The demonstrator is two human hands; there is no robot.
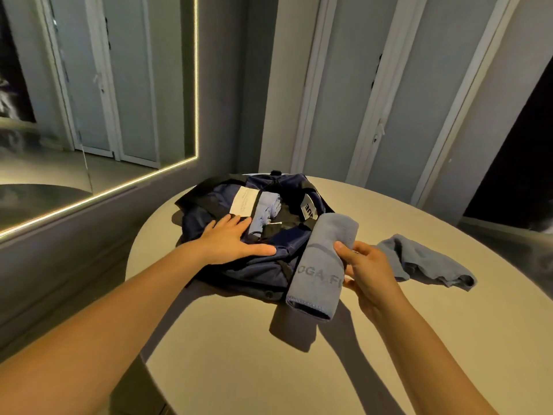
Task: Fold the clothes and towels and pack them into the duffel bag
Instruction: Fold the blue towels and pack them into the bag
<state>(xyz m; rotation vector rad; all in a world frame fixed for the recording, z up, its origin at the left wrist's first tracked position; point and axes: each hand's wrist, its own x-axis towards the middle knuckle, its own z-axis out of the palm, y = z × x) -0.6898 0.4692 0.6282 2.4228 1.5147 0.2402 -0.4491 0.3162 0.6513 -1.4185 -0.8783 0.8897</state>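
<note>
A dark navy duffel bag lies open on the round beige table. Inside it a small folded light-blue cloth lies beside a white label. My left hand rests flat, fingers straight, on the bag's left flap next to that cloth. My right hand grips a folded grey-blue towel with dark lettering, holding it over the bag's right edge, its near end hanging above the table. Right of my right hand an unfolded grey-blue garment lies crumpled on the table.
A mirror with a lit strip edge covers the wall on the left. White-framed panels and doors stand behind the table. The table's far edge curves close behind the bag.
</note>
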